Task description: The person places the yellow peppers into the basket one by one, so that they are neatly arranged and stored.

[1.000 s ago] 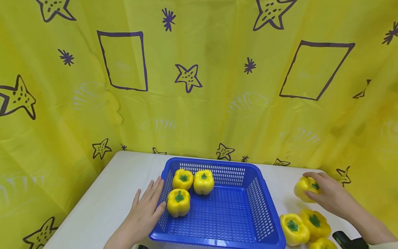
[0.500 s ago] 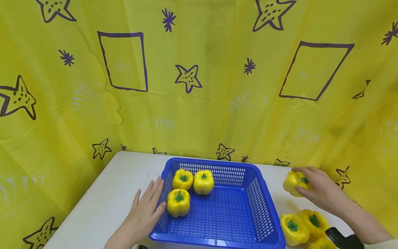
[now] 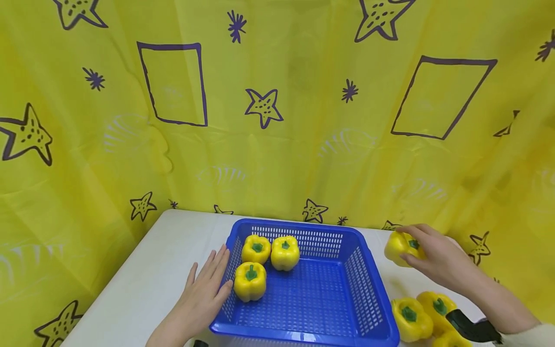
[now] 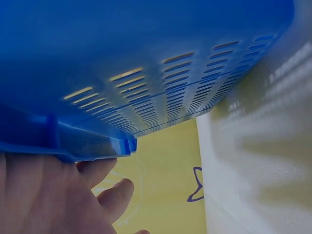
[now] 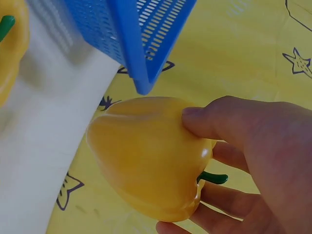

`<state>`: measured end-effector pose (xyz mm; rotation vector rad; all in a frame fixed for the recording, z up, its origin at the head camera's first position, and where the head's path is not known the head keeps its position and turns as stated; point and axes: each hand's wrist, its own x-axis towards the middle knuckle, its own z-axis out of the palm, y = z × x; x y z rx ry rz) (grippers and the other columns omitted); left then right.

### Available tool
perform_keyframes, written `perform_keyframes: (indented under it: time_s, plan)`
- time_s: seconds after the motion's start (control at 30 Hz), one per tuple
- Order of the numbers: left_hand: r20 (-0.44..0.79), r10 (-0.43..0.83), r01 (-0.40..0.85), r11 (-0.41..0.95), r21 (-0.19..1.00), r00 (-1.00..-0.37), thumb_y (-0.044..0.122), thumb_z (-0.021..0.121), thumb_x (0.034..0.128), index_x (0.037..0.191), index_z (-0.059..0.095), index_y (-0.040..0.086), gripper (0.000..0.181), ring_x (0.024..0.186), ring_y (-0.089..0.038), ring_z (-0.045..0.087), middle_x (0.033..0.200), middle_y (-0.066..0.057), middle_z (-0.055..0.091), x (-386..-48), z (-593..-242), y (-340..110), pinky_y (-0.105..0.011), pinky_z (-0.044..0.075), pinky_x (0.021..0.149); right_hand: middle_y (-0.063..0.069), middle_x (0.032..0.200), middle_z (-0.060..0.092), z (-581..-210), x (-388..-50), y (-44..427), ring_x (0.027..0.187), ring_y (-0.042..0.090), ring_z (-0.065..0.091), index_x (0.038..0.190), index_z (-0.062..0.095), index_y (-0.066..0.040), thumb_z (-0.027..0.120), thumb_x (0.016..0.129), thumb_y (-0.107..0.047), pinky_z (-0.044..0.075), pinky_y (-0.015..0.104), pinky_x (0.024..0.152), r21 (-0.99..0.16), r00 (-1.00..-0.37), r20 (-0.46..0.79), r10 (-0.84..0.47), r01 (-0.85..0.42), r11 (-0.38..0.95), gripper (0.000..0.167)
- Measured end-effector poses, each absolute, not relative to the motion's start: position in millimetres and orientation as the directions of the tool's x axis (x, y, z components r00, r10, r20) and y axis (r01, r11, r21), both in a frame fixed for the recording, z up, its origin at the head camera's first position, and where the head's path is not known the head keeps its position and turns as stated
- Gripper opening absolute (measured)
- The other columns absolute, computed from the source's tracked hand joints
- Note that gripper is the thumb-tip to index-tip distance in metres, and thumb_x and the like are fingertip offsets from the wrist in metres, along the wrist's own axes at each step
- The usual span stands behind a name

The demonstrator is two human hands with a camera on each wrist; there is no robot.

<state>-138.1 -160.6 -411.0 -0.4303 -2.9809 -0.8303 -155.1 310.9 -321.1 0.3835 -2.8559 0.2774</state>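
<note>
My right hand (image 3: 438, 253) grips a yellow bell pepper (image 3: 401, 248) by its stem end, above the table to the right of the blue basket (image 3: 366, 279). In the right wrist view the thumb presses one side of that bell pepper (image 5: 146, 156), with fingers round the other. My left hand (image 3: 199, 299) lies with straight fingers against the basket's left rim; the left wrist view shows the hand (image 4: 53, 195) touching the rim from outside. Three yellow bell peppers stand in the basket's left part: one at the back (image 3: 256, 255), one beside it (image 3: 284, 260), one in front (image 3: 250, 290).
More yellow bell peppers (image 3: 412, 327) rest on the white table (image 3: 173, 246) at the basket's right front corner. A yellow curtain (image 3: 295, 159) with drawn stars hangs behind the table. A black strap-like piece (image 3: 472, 327) sits at the right wrist.
My right hand has moved left and slightly up with the bell pepper, closer to the basket's right rim. The left hand and the peppers in the basket have stayed in place.
</note>
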Motion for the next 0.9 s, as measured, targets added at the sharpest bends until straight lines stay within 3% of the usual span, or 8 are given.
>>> perform_keyframes:
  time_s: [0.9]
  plan:
    - [0.098, 0.258, 0.271, 0.819, 0.506, -0.961, 0.032, 0.045, 0.1035, 0.159, 0.021, 0.011, 0.064, 0.154, -0.036, 0.012, 0.167, -0.006, 0.016, -138, -409, -160, -0.070, -0.001, 0.117, 0.016, 0.122, 0.062, -309, -161, 245, 0.105, 0.033, 0.061, 0.128, 0.061, -0.006, 0.079, 0.082, -0.015, 0.059, 0.047, 0.082, -0.224, -0.891, 0.294, -0.346, -0.416, 0.881, 0.050]
